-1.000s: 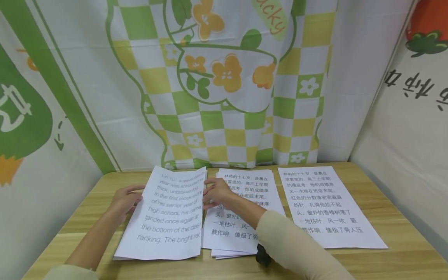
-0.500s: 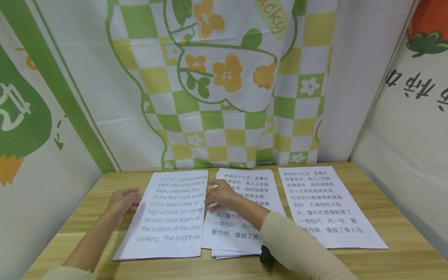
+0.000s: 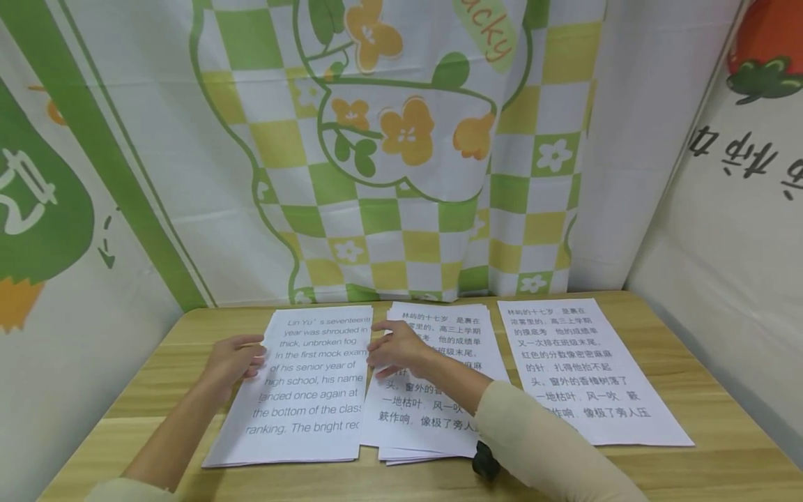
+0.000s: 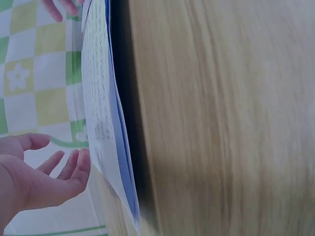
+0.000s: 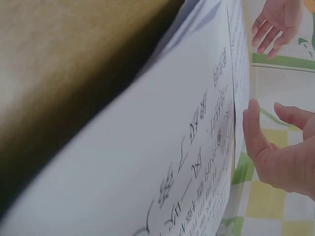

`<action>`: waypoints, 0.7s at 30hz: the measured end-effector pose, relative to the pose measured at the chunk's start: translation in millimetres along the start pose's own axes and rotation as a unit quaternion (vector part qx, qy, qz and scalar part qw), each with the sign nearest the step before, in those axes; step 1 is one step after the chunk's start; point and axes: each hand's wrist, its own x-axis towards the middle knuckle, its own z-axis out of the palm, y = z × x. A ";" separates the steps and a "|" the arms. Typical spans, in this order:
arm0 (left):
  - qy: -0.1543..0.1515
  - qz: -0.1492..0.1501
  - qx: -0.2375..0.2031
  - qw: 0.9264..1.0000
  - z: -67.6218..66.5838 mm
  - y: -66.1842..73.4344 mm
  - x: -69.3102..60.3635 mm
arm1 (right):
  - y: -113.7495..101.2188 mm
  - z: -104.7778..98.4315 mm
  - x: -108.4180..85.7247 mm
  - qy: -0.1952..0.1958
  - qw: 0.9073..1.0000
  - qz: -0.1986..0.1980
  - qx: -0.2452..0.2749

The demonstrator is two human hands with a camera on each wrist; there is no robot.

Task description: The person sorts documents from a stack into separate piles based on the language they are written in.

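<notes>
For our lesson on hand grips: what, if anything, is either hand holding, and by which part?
Nothing is held: the left hand and right hand are at opposite side edges of the English-text sheets.

Two hands [image 3: 233, 359] [image 3: 401, 348]; one English-printed page [image 3: 304, 387], two Chinese-printed pages [image 3: 420, 408] [image 3: 583, 376] uppermost; one table [image 3: 314, 484].

A wood-grain desk [image 3: 122, 418] stands before a hanging white cloth [image 3: 452, 178] patterned with green and yellow checks [image 3: 422, 247] and orange flowers [image 3: 408, 131], between pale side walls [image 3: 709, 265], the left bearing a green stripe [image 3: 116, 160], the right a red fruit [image 3: 762, 42] and dark characters [image 3: 760, 160].
</notes>
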 end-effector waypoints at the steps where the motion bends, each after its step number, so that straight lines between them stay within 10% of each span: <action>1: -0.005 0.005 0.003 1.000 3.4 2.4 -1.4 | -0.9 -1.8 -1.6 -0.004 1.000 -0.003 -0.002; 21: -0.136 0.041 0.009 0.990 104.6 42.6 -22.3 | -4.9 -109.9 -54.5 0.026 0.996 -0.021 -0.085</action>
